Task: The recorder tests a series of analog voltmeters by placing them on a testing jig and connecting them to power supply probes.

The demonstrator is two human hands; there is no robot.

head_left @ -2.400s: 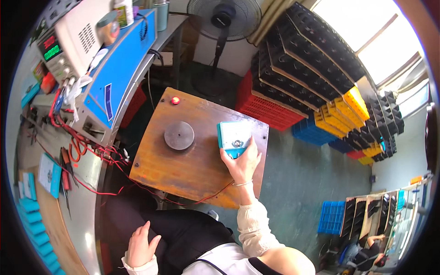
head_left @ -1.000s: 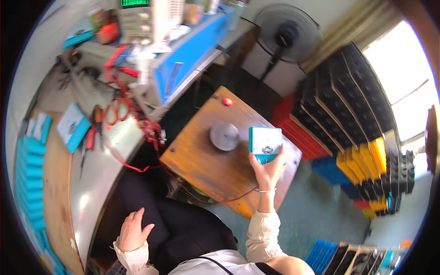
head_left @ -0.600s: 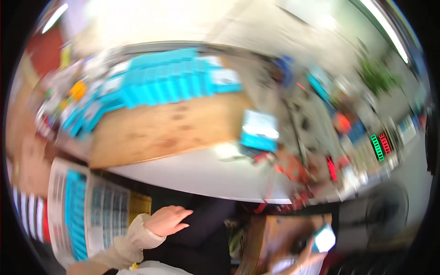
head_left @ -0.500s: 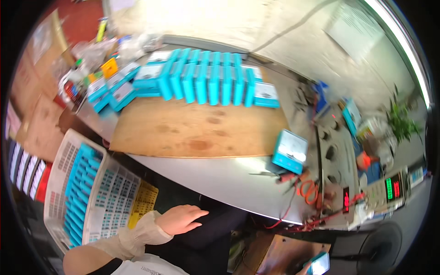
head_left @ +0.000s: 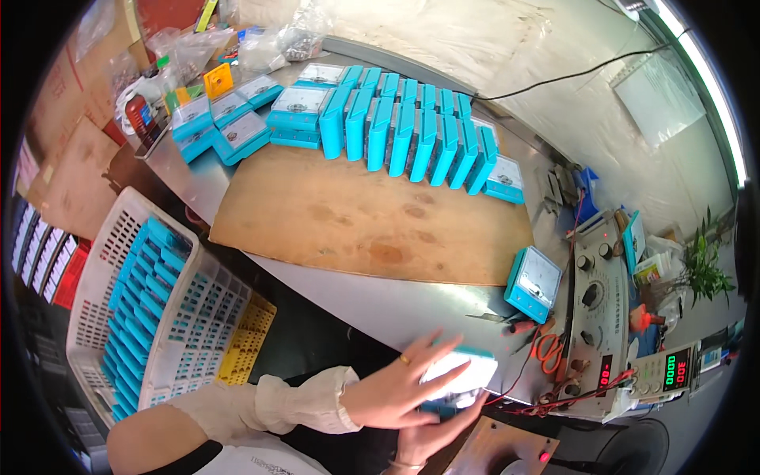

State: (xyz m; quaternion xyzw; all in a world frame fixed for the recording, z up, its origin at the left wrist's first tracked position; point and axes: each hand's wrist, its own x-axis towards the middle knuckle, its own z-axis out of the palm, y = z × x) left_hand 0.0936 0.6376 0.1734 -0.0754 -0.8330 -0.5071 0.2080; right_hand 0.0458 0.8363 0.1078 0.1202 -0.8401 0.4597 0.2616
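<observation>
A blue meter box with a white face (head_left: 467,374) is tilted in front of me, off the bench's front edge and slightly blurred. The fingers of my left hand (head_left: 396,388) lie across its face and left side, with a ring on one finger. From below, my right hand (head_left: 439,434) cups the box, its fingers reaching up the right side. Another meter of the same kind (head_left: 534,283) leans at the right of the bench, beyond the hands. Several more meters (head_left: 404,142) stand upright in two rows along the back of a wooden board (head_left: 340,214).
A white plastic basket (head_left: 190,332) full of blue cases stands at left, by a yellow crate (head_left: 247,340). On the right are orange scissors (head_left: 546,352), red leads, a knobbed instrument (head_left: 598,309) and a display unit (head_left: 665,372). A brown bottle (head_left: 141,119) stands at back left.
My right hand has brought the meter up from the lower right. My left hand has moved right and onto it. The view has shifted, so the bench sits differently.
</observation>
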